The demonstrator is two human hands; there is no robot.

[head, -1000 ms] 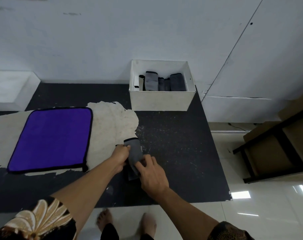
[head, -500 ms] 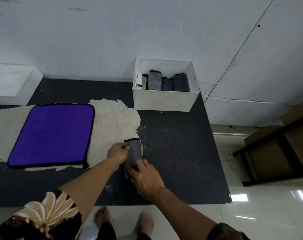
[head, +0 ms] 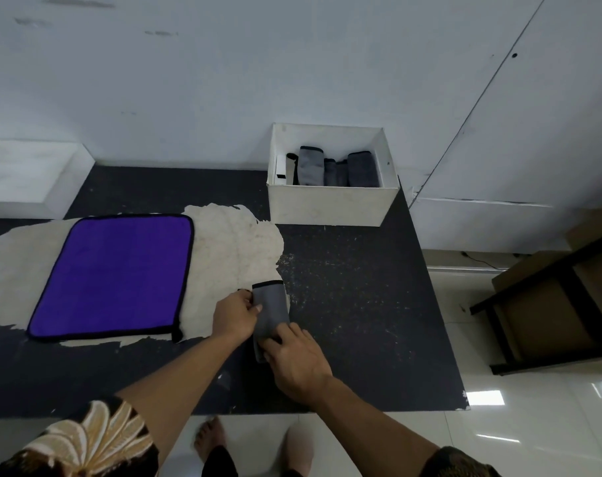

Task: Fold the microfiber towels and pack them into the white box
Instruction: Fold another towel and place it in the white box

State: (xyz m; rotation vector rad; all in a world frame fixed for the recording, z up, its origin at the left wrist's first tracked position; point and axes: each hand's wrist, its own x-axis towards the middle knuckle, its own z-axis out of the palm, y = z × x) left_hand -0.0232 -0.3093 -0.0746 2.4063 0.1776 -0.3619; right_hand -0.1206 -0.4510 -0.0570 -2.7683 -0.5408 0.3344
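A narrow folded grey towel [head: 270,306] with black edging lies on the dark table. My left hand [head: 235,316] pinches its left edge with thumb and fingers. My right hand [head: 297,356] grips its near end, covering that part. A purple towel [head: 115,273] with black trim lies spread flat to the left. The white box [head: 330,204] stands at the back of the table, with several folded grey towels [head: 337,166] upright inside.
The dark table [head: 354,315] has a worn pale patch [head: 237,246] under and beside the purple towel. A white ledge [head: 27,173] sits at the back left. A dark wooden frame [head: 547,304] stands on the tiled floor to the right.
Both hands have stayed on the grey towel; the right hand has shifted slightly along its near end. The view has moved a little.
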